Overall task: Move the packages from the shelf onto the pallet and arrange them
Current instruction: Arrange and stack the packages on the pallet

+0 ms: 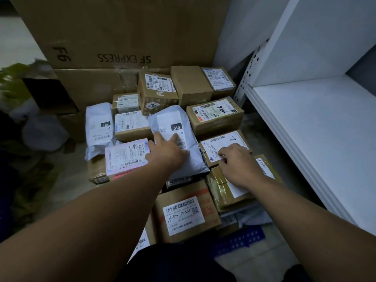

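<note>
Several cardboard boxes and plastic mailers lie packed together on a blue pallet point(242, 240) on the floor. My left hand point(167, 150) lies with straight fingers on a grey mailer point(175, 127) marked 010 in the middle of the pile. My right hand point(238, 163) rests with loosely bent fingers on a brown box point(221, 143) with a white label, to the right of the mailer. A box labelled J6-S04 point(185, 212) sits nearest to me. Another grey mailer point(98, 129) lies at the pile's left edge.
A white shelf point(317, 123) stands at the right with a bare board. Large SF Express cartons point(122, 37) rise behind the pile. Dark bags and green items point(16, 82) lie at the left on the floor.
</note>
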